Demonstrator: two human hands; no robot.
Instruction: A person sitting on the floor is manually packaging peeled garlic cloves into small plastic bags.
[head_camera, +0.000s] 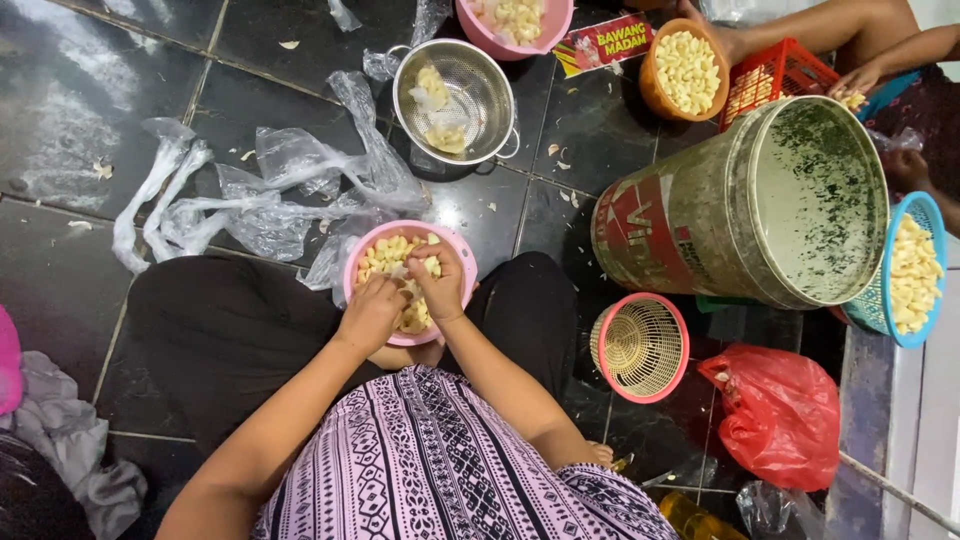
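Two hands, left hand (372, 312) and right hand (440, 283), are closing narrowly on one garlic clove (408, 291) over the pink bowl (352, 268) beneath them. Cloves are probably light, firm, slippery; pinching at the ends is advisable.

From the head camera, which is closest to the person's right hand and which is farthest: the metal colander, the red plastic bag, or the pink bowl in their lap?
From the right hand:
1. Pink bowl, right under it, in the lap.
2. Metal colander, on the floor beyond the bowl.
3. Red plastic bag, far off to the right.
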